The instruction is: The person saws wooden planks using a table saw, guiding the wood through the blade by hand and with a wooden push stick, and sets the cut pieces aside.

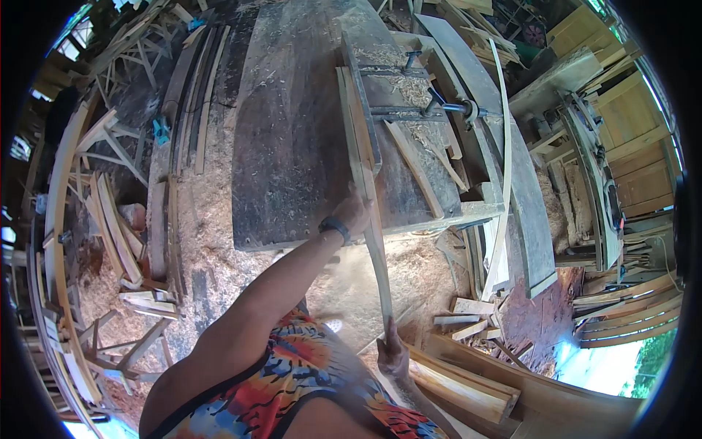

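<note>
A long, thin wooden strip (377, 256) runs lengthwise over a dark, worn machine table (285, 146) and out past its near edge. Its far part lies along the left face of an upright fence (363, 95). My left hand (355, 212), with a dark band on the wrist, is closed on the strip near the table's front edge; its fingertips are partly hidden. Lower down, my right hand (393, 356) grips the strip's near end, off the table.
Clamps with blue handles (436, 99) sit right of the fence. Loose wooden pieces (414, 168) and shavings lie beside them. A thin, pale strip (504, 161) leans at the right. Offcuts (472, 318) are heaped on the floor, and planks (461, 380) lie close by my right hand.
</note>
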The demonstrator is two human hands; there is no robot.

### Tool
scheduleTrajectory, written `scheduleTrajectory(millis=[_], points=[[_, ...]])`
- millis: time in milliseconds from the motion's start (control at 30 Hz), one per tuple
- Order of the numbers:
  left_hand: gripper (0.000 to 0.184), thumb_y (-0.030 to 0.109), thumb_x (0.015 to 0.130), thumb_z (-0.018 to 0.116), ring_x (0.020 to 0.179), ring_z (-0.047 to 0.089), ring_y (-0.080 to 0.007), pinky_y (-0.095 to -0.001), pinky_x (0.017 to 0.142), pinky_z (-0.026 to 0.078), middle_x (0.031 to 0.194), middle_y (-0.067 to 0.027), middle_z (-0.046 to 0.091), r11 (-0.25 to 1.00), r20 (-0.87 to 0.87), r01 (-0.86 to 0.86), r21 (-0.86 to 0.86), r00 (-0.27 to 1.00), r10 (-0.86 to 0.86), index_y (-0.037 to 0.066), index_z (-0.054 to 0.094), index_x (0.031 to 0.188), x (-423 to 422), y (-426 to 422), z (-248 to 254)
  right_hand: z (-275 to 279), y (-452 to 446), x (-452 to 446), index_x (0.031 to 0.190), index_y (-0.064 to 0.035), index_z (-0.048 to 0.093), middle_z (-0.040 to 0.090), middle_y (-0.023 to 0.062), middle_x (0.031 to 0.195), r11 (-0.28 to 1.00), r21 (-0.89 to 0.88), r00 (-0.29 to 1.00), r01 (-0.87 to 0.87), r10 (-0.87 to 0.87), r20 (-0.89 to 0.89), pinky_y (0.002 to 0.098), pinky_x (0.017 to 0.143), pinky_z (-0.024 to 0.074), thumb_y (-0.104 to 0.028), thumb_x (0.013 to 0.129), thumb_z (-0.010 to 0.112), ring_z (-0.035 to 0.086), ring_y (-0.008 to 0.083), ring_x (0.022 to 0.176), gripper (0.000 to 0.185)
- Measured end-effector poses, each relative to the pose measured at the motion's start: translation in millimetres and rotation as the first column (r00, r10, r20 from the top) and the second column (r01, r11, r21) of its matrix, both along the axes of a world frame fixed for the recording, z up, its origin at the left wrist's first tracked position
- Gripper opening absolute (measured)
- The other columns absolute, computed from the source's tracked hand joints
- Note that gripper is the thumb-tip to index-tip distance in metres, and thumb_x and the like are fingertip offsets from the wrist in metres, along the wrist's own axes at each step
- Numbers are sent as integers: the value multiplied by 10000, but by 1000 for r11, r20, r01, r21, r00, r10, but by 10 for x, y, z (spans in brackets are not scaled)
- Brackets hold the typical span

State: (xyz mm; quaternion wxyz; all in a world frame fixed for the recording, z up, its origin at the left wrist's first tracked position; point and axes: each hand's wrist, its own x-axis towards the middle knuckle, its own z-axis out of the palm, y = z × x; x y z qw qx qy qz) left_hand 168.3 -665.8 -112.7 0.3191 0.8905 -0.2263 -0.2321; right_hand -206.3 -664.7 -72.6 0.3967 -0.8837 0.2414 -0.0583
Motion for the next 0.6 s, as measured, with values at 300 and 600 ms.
scheduleTrajectory(millis=[300, 600], points=[[807, 412, 1000, 411, 862, 672, -444, -521, 782, 527, 896, -303, 671, 999, -8, -11, 36, 1000, 12, -144, 65, 1473, 358, -121, -101, -27, -100, 298, 1481, -43, 352, 545, 278, 1332, 997, 74, 1000, 0, 1, -10, 396, 885, 541, -6, 879, 577, 610, 400, 1140, 644], [869, 425, 981, 459, 847, 679, -456, -502, 770, 550, 938, -352, 654, 999, -10, -35, 23, 999, 35, -138, 17, 1474, 726, -255, -190, -26, -171, 635, 1485, -39, 336, 555, 284, 1309, 993, 114, 999, 25, -21, -36, 392, 900, 538, 13, 868, 578, 596, 395, 1160, 664]])
